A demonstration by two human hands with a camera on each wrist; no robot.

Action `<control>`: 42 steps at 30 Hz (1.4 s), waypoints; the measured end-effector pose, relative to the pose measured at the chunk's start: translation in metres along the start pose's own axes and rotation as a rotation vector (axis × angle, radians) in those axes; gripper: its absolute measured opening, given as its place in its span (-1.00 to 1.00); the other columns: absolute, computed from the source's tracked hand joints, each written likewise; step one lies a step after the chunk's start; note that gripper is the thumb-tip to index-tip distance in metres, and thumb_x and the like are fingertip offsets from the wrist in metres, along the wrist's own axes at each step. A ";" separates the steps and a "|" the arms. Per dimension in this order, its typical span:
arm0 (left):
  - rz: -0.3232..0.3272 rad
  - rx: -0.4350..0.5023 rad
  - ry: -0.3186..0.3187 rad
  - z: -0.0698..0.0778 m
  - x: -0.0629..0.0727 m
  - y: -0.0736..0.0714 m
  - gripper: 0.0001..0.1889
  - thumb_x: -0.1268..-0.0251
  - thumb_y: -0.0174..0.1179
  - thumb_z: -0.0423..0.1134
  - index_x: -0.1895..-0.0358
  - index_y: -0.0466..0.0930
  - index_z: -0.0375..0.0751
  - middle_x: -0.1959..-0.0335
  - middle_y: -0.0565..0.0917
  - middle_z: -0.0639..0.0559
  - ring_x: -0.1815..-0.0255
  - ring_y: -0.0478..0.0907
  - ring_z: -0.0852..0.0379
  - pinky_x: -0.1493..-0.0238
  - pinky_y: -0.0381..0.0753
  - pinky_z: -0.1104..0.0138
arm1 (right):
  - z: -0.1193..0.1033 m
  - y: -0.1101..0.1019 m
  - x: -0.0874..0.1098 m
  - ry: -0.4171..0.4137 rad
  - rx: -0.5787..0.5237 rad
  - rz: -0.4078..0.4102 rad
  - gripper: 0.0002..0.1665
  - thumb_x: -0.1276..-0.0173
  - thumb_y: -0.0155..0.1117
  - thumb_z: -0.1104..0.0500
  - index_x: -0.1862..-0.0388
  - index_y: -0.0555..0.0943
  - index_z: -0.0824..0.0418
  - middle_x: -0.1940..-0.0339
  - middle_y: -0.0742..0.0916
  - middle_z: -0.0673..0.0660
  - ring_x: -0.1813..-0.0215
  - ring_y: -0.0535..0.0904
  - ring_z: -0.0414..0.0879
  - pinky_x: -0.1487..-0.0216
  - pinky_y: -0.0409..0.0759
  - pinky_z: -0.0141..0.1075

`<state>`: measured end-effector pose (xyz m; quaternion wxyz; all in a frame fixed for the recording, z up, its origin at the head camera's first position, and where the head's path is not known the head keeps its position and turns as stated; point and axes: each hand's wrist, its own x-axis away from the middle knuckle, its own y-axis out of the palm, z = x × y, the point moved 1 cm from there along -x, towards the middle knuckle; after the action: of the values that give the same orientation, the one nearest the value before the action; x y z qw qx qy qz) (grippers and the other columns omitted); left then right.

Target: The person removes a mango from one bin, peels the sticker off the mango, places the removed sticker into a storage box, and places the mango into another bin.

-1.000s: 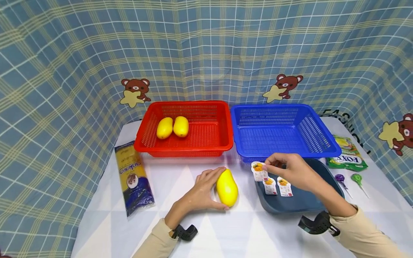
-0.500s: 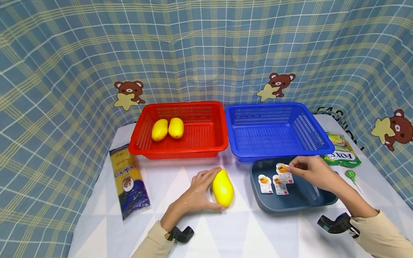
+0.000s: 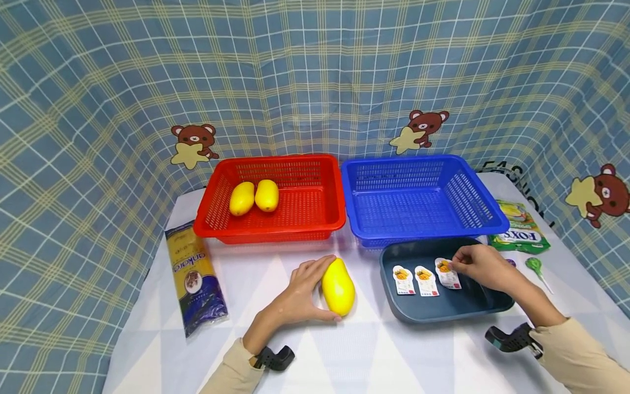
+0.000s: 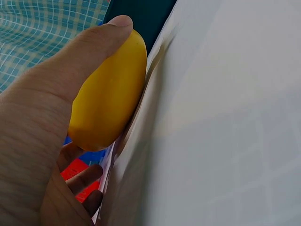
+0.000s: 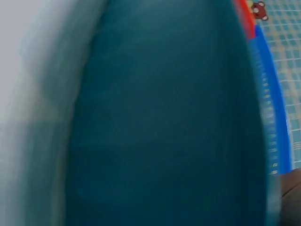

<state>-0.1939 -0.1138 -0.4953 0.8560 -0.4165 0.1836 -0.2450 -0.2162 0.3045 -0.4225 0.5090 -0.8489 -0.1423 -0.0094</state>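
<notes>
In the head view my left hand (image 3: 300, 295) holds a yellow mango (image 3: 338, 288) on the white table, thumb at its near end and fingers at its far end. The left wrist view shows the thumb (image 4: 89, 49) along the mango's side. Over the dark blue tray (image 3: 433, 316), my right hand (image 3: 484, 268) pinches the upper right edge of a small white label (image 3: 449, 278) printed with a mango picture. Two similar labels, a left one (image 3: 404, 281) and a middle one (image 3: 426, 281), lie in the tray. The right wrist view is blurred; mostly tray shows.
Behind stand a red basket (image 3: 280, 232) with two mangoes (image 3: 253, 198) and a blue basket (image 3: 428, 232). A pasta bag (image 3: 197, 276) lies at left. To the right lie a green Fox's candy bag (image 3: 521, 235) and a green lollipop (image 3: 534, 266); a purple one is partly hidden.
My right hand has carried the label from the tray's left side over to the right of the other two and lowered it. The left hand stays on the mango. The head view shifted slightly.
</notes>
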 end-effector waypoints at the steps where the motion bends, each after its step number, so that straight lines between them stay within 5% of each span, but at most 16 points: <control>1: 0.000 0.001 0.000 0.000 0.000 0.000 0.29 0.21 0.48 0.39 -0.63 -0.08 0.20 -0.60 0.04 0.28 -0.46 0.10 0.05 -0.35 0.16 0.02 | 0.002 0.002 -0.001 -0.005 0.013 0.003 -0.84 -0.35 0.33 0.23 0.42 0.62 0.26 0.54 0.56 -0.02 0.46 0.42 -0.11 0.50 0.34 -0.31; 24: -0.008 0.044 -0.007 0.001 0.000 -0.004 0.29 0.20 0.49 0.38 -0.63 -0.09 0.18 -0.61 0.02 0.27 -0.46 0.09 0.06 -0.35 0.14 0.00 | -0.009 0.019 -0.005 0.169 0.208 0.006 -0.58 -0.33 0.38 -0.02 0.57 0.49 0.20 0.64 0.48 0.04 0.58 0.40 -0.08 0.55 0.29 -0.25; 29: -0.011 0.039 -0.007 0.002 -0.001 -0.003 0.29 0.19 0.48 0.38 -0.63 -0.10 0.18 -0.60 0.02 0.28 -0.46 0.09 0.06 -0.35 0.13 0.01 | -0.014 0.014 -0.002 0.089 0.213 0.027 -0.61 -0.31 0.41 -0.01 0.46 0.58 0.28 0.59 0.49 0.04 0.54 0.40 -0.07 0.52 0.30 -0.24; 34: -0.007 0.032 -0.005 0.002 -0.001 -0.004 0.29 0.19 0.49 0.38 -0.63 -0.09 0.17 -0.60 0.02 0.28 -0.45 0.10 0.07 -0.36 0.13 0.01 | -0.025 0.007 0.002 -0.019 0.209 0.080 -0.61 -0.28 0.45 0.03 0.26 0.67 0.39 0.46 0.63 0.08 0.44 0.48 -0.06 0.40 0.53 -0.12; 42: 0.001 0.035 -0.007 0.001 -0.001 -0.002 0.28 0.21 0.51 0.36 -0.63 -0.06 0.18 -0.60 0.05 0.27 -0.45 0.11 0.05 -0.35 0.15 0.01 | -0.048 -0.002 0.010 -0.132 0.170 0.174 -0.66 -0.28 0.46 0.10 0.12 0.69 0.35 0.26 0.72 0.19 0.21 0.63 0.10 0.19 0.63 0.05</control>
<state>-0.1948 -0.1139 -0.4926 0.8639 -0.4024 0.1764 -0.2461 -0.2008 0.2660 -0.3956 0.5675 -0.8105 -0.1017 0.1028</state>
